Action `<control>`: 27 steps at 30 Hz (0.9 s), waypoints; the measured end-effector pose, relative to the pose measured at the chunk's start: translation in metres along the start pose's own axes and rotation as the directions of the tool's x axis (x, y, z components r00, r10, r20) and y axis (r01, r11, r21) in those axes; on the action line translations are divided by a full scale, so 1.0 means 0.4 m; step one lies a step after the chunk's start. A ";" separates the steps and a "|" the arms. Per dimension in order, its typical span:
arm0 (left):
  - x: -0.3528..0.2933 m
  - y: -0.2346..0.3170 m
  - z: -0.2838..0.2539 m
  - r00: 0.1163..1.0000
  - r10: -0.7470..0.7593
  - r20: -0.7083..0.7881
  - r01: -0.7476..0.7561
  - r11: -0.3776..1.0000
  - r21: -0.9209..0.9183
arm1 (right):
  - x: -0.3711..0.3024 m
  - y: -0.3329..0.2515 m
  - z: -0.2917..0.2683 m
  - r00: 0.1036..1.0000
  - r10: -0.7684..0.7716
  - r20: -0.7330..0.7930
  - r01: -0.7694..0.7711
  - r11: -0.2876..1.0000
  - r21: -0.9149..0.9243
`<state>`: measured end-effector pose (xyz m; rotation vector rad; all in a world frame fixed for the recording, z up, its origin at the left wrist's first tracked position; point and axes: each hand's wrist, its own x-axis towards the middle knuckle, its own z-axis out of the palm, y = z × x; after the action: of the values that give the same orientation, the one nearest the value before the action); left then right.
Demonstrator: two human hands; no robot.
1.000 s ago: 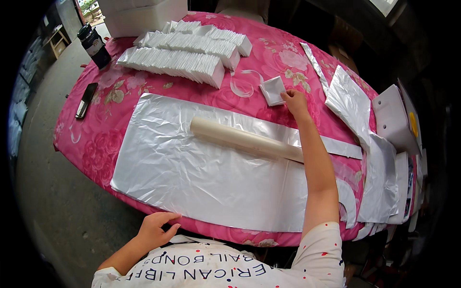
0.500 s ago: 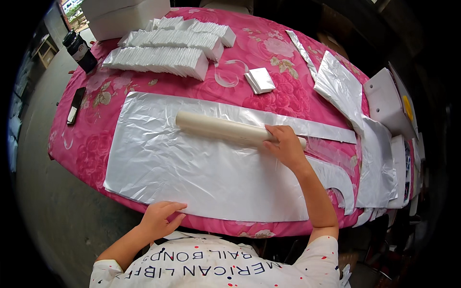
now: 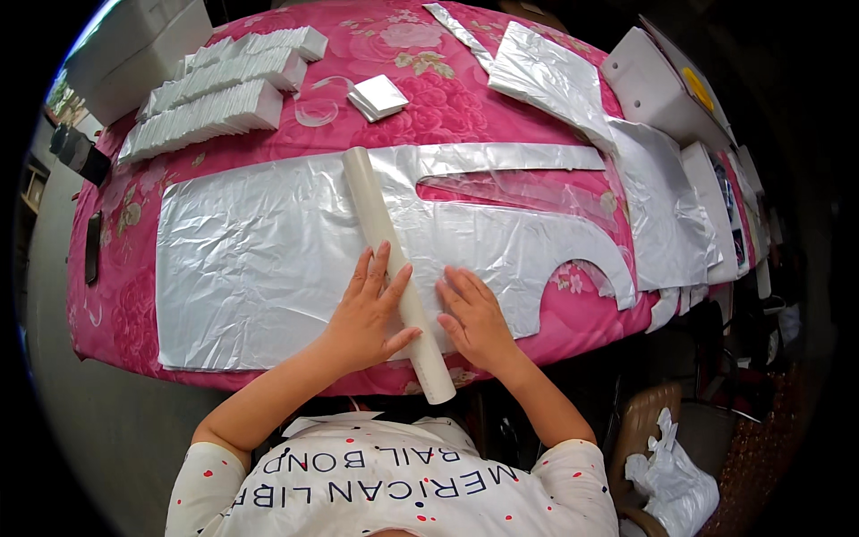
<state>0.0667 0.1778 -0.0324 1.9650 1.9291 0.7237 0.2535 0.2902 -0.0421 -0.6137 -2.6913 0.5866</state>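
Note:
A long cream-coloured tube [image 3: 394, 259] lies slantwise across a shiny white plastic sheet [image 3: 250, 259] on the table. Its near end sticks out past the table's front edge. My left hand [image 3: 362, 313] rests against the tube, fingers spread over it and thumb apart. Just right of the tube, my right hand [image 3: 474, 318] lies on the sheet with its fingers stretched out, holding nothing. Toward the right the sheet narrows like an apron, with a curved cut-out and a long slit that leaves a strip [image 3: 519, 158] along the far side.
Rows of folded white packets [image 3: 206, 112] stand at the far left, near a white box [image 3: 134, 63] and a dark bottle [image 3: 79, 154]. A phone-like dark object [image 3: 93, 247] lies left. Small folded squares [image 3: 378, 97] sit behind. More plastic sheets [image 3: 662, 206] and white containers [image 3: 667, 85] are right.
The tube has swung from lying left to right to pointing toward me. My left hand has come up onto it, while my right hand has let it go. The view has shifted right.

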 end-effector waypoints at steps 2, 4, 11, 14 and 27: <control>0.017 0.008 -0.002 1.000 0.015 0.019 -0.016 0.999 0.051 | -0.022 0.092 -0.030 0.996 0.086 -0.031 -0.089 0.990 -0.111; 0.022 0.020 0.005 0.999 0.034 0.020 -0.035 0.998 0.049 | -0.052 0.212 -0.075 0.977 0.174 -0.120 -0.193 0.966 -0.173; 0.029 0.053 0.014 0.993 0.109 0.040 -0.110 0.993 0.044 | -0.217 0.510 -0.243 0.690 0.557 -0.463 -0.717 0.614 -0.331; 0.026 0.052 0.016 0.994 0.106 0.026 -0.108 0.992 0.063 | -0.163 0.424 -0.288 0.526 0.750 -0.401 -0.826 0.338 -0.451; 0.032 0.061 0.022 0.994 0.103 0.029 -0.105 0.990 0.096 | -0.146 0.455 -0.229 0.801 0.445 -0.401 -0.562 0.790 -0.245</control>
<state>0.0916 0.1903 -0.0245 2.1363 1.8930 0.6403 0.4005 0.4418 -0.0580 -1.4373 -2.3106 0.0858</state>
